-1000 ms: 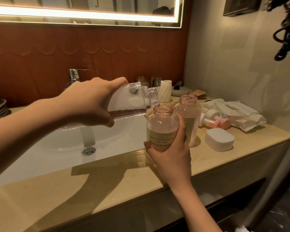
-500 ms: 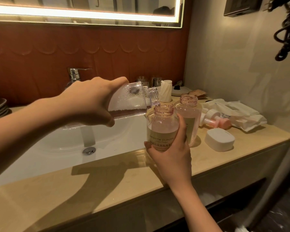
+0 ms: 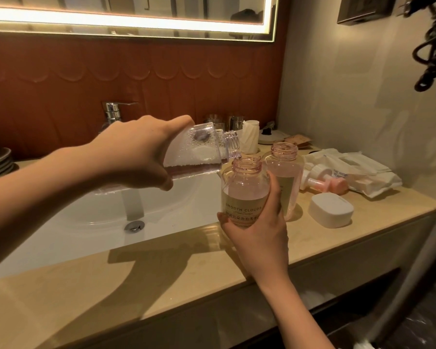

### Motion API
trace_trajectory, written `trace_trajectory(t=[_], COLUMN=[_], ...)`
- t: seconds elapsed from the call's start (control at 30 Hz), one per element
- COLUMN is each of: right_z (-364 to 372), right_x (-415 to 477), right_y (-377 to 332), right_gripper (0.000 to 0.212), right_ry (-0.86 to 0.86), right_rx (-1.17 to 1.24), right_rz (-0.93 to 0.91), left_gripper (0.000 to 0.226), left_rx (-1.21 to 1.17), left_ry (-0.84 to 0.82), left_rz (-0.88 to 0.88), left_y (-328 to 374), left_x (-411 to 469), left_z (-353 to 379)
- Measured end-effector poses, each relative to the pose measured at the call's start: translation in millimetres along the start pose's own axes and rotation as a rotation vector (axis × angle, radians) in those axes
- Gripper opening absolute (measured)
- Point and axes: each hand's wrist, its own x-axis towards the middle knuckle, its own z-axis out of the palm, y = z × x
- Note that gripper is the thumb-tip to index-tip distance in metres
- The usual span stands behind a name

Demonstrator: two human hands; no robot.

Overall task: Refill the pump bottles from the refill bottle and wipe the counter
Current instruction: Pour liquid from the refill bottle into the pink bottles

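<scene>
Left hand pouring from the refill bottle, right hand steadying a pump bottle.

My left hand is wrapped round the base end of the clear refill bottle, which is tipped almost onto its side. Its threaded mouth sits just above the open neck of the pink pump bottle, and I cannot make out a stream between them. Just below and to the right, my right hand curls round the lower part of that pump bottle, hiding its base and part of the label, at the edge of the tabletop beside the sink. Just behind my right hand a second open pump bottle stands half hidden. Farther right lie the pump heads, a white box and a wipes pack with unreadable print.
</scene>
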Motion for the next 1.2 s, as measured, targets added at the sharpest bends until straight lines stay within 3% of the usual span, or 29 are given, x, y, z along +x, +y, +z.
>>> trace_trajectory(t=[1.2], right_z=[1.2], right_x=[0.7], right_y=[0.1], right_gripper=[0.103], right_ry=[0.006], right_rx=[0.01], right_rz=[0.007], left_gripper=[0.103], left_rx=[0.044], left_ry=[-0.002], left_rz=[-0.006], left_y=[1.8], left_x=[0.8], left_z=[1.0])
